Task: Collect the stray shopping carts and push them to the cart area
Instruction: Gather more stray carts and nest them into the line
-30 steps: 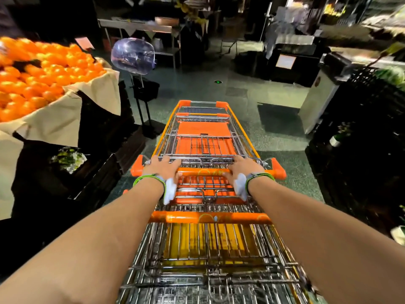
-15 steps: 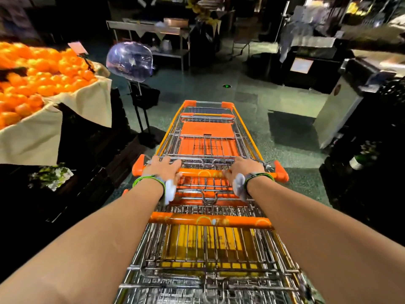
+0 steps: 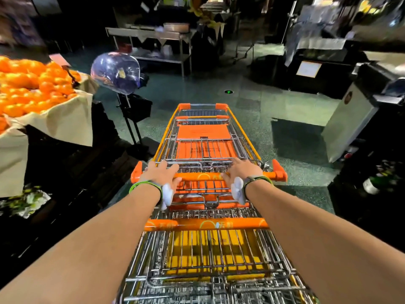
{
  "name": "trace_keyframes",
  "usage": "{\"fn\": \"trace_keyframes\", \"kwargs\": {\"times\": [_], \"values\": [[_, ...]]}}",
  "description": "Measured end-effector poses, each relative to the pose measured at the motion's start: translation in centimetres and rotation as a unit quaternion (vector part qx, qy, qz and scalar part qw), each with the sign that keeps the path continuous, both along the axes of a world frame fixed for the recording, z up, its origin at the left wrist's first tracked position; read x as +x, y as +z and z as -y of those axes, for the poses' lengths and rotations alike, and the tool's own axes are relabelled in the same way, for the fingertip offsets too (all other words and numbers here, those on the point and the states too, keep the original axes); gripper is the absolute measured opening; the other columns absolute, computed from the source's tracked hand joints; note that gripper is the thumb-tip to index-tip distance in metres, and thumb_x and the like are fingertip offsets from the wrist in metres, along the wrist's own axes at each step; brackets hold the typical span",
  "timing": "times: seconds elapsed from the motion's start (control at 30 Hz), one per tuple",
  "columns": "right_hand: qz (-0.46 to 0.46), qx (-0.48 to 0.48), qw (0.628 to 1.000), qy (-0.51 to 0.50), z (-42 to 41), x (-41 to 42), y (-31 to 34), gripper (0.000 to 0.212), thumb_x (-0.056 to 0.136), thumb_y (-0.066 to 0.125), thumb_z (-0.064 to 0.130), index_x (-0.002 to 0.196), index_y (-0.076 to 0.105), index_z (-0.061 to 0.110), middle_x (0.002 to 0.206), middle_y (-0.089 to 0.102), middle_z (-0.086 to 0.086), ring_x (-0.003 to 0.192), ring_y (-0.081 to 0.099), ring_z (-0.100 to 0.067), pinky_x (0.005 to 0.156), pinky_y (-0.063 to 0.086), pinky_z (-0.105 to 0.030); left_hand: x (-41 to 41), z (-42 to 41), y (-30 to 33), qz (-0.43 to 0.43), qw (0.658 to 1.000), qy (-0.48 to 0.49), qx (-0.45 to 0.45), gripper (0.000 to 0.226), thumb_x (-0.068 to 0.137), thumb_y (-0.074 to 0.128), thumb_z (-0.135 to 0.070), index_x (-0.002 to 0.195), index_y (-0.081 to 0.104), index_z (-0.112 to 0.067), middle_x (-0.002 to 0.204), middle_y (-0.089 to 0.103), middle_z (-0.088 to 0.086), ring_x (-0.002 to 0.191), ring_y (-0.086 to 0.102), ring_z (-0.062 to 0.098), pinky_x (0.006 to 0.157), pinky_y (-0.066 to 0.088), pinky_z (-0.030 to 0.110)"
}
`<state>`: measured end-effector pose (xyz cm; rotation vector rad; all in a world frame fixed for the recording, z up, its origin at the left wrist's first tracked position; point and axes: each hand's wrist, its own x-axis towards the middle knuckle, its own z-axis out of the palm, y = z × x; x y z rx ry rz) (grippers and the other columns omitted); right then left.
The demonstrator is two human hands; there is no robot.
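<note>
Nested steel shopping carts with orange trim run straight ahead of me in the head view. The front cart [image 3: 203, 137] has an orange handle bar [image 3: 203, 176] across it. My left hand [image 3: 161, 172] grips the bar's left part and my right hand [image 3: 243, 170] grips its right part, fingers curled over the bar. A second cart [image 3: 208, 260] sits nested behind, its own orange handle [image 3: 206, 224] under my forearms. Both wrists wear green bands.
A display of oranges [image 3: 32, 88] on beige cloth stands close on the left. A clear dome on a black stand [image 3: 116, 72] is just left of the carts' front. Dark counters and a grey bin [image 3: 346, 126] line the right. Open green floor [image 3: 219, 88] lies ahead.
The carts have rolled forward along the aisle; the orange display and the stand have slid back and left in view. Both hands keep the same hold on the bar.
</note>
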<state>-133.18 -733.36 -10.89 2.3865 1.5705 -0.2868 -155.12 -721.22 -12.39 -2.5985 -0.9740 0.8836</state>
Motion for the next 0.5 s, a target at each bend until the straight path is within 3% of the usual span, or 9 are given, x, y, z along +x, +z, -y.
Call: {"fn": "trace_keyframes", "kwargs": {"times": [0.1,0.2,0.3,0.37,0.43,0.5], "values": [[-0.011,0.002,1.000,0.000,-2.2,3.2,0.2,0.057,0.104,0.034,0.056,0.112,0.068,0.012,0.144,0.039,-0.006,0.132,0.042,-0.035,0.097,0.049,-0.053,3.4,-1.8,0.2,0.003,0.999,-0.029,0.040,0.101,0.077,0.070,-0.048,0.158,0.014,-0.028,0.159,0.015,0.005,0.143,0.017,0.038,0.108,0.030,0.057],[-0.009,0.004,1.000,0.003,-4.2,6.3,0.1,0.055,0.103,0.035,0.056,0.110,0.069,0.014,0.145,0.039,-0.005,0.135,0.041,-0.036,0.098,0.049,-0.053,6.7,-4.3,0.3,0.011,1.000,0.000,0.011,0.107,0.064,0.071,-0.051,0.155,0.019,-0.025,0.153,0.023,0.003,0.137,0.026,0.035,0.103,0.034,0.051],[0.001,-0.007,1.000,0.010,-6.7,10.0,-0.1,0.052,0.103,0.036,0.058,0.103,0.067,0.017,0.143,0.041,-0.003,0.129,0.047,-0.033,0.095,0.050,-0.051,10.0,-6.8,-0.1,0.027,0.998,0.051,-0.020,0.124,0.047,0.069,-0.046,0.155,0.009,-0.030,0.156,0.022,0.000,0.138,0.028,0.036,0.104,0.034,0.052],[0.001,-0.006,1.000,0.013,-9.0,13.0,-0.3,0.046,0.102,0.039,0.056,0.100,0.068,0.020,0.142,0.042,-0.002,0.123,0.052,-0.033,0.093,0.051,-0.050,12.4,-7.9,-0.1,0.034,0.995,0.082,-0.045,0.126,0.056,0.074,-0.040,0.159,0.002,-0.033,0.163,0.013,-0.004,0.145,0.024,0.037,0.112,0.031,0.056],[0.000,-0.008,1.000,0.018,-10.8,15.2,-0.7,0.044,0.102,0.042,0.053,0.108,0.069,0.019,0.140,0.043,-0.002,0.119,0.055,-0.033,0.092,0.052,-0.051,13.8,-8.3,0.2,0.044,0.994,0.093,-0.044,0.121,0.070,0.080,-0.029,0.161,0.000,-0.030,0.165,0.010,-0.007,0.148,0.023,0.037,0.116,0.029,0.053],[0.004,-0.001,1.000,0.021,-12.6,17.7,-1.0,0.047,0.101,0.042,0.056,0.111,0.070,0.019,0.136,0.044,-0.002,0.116,0.055,-0.033,0.090,0.052,-0.050,16.1,-9.9,0.3,0.054,0.993,0.102,-0.039,0.123,0.069,0.082,-0.026,0.160,0.000,-0.031,0.165,0.012,-0.007,0.147,0.024,0.039,0.114,0.030,0.055]]}}
